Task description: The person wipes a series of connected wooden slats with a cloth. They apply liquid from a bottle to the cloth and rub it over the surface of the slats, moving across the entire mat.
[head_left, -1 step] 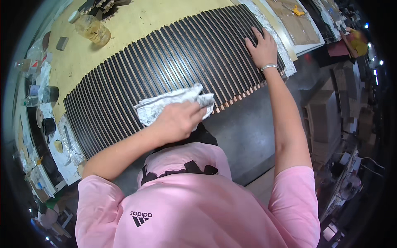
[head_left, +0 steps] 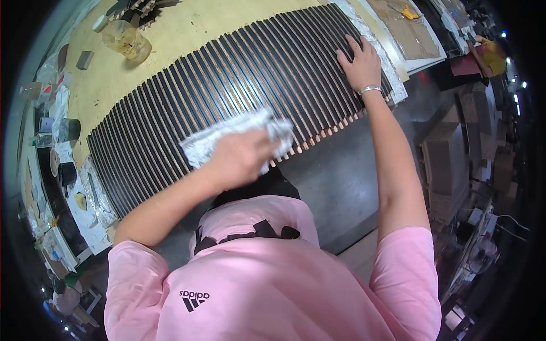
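My left hand (head_left: 242, 156), somewhat blurred, grips a crumpled white cloth (head_left: 202, 143) and presses it on the near edge of a wide row of slats (head_left: 244, 74). The slats are narrow and black, with pale wood-coloured stripes between them and light wooden ends along the near side. My right hand (head_left: 364, 65), with a silvery bracelet at the wrist, rests on the right end of the row. Its fingers are spread, and it holds nothing.
Behind the slats, a plastic bottle (head_left: 128, 42) of yellowish liquid and a small grey block (head_left: 85, 60) are on the pale tabletop (head_left: 108, 82). A yellow-handled tool (head_left: 409, 13) lies on cardboard at the far right. Stacked boxes (head_left: 443, 165) are to my right; another person (head_left: 490, 57) is beyond.
My left hand and the cloth have shifted slightly away from me and to the left over the slats. The right hand stays in place.
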Demonstrator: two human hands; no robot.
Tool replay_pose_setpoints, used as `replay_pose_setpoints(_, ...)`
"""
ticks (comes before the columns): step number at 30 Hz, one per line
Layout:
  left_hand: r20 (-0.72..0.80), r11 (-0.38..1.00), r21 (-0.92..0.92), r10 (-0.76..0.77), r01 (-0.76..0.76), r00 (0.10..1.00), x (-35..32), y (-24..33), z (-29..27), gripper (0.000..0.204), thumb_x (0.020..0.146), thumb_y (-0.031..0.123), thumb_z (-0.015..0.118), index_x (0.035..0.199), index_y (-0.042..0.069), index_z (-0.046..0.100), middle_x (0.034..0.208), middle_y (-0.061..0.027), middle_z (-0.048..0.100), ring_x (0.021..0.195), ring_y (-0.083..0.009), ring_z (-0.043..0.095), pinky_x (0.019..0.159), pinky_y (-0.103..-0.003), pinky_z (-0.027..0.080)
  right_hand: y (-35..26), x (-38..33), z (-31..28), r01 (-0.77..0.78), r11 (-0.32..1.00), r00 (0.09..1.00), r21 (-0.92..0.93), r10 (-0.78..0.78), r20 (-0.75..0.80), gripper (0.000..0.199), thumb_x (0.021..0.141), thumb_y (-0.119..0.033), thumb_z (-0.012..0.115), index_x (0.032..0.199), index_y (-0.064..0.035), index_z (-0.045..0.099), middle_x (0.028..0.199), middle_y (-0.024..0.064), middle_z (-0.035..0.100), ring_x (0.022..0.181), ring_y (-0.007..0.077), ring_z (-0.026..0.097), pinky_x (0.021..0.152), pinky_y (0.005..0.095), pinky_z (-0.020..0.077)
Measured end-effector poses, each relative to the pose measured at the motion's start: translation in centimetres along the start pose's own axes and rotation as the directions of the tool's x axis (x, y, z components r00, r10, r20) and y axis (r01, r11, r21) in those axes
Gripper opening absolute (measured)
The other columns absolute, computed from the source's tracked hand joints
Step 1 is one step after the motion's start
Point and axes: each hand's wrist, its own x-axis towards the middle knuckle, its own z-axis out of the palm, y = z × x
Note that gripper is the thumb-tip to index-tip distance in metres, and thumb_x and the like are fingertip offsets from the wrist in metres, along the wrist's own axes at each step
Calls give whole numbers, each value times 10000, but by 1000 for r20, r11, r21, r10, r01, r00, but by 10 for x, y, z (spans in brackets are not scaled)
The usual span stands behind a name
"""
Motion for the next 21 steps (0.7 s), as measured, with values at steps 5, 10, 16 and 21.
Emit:
replay_pose_setpoints(5,-195,994,49,-84,95,977,7,-18,-5,367,775,106,691,1140,154,702,850,-97,586,716,-280,630,553,-422,509,2,-1,1,-1,1000,1000,12,2,-10,590,918,-520,562,1431,-229,545,1512,179,444,1386,358,406,1145,481,320)
replay_pose_setpoints(10,-98,931,295,-195,215,976,2,-80,-25,451,885,129,634,1309,282,649,1026,-104,652,912,-281,682,732,-360,575,5,-3,-2,-10,1000,1000,-8,10,6,589,922,-517,558,1434,-225,544,1509,184,447,1384,358,409,1146,484,315)
replay_pose_setpoints(16,-434,731,128,-566,670,701,3,-172,-72,310,936,273,625,1210,159,714,964,-132,649,869,-298,654,762,-416,516,-2,-2,-2,1,1000,1000,8,-1,16,584,920,-505,566,1428,-218,552,1502,182,457,1375,355,420,1147,481,314)
replay_pose_setpoints(21,-124,954,266,-111,141,986,-13,-70,-29,367,888,200,619,1248,234,684,1021,-112,669,920,-299,668,785,-419,556,2,-4,-6,-23,1000,1000,0,23,8,576,919,-495,576,1423,-217,556,1497,182,461,1374,353,422,1143,472,324)
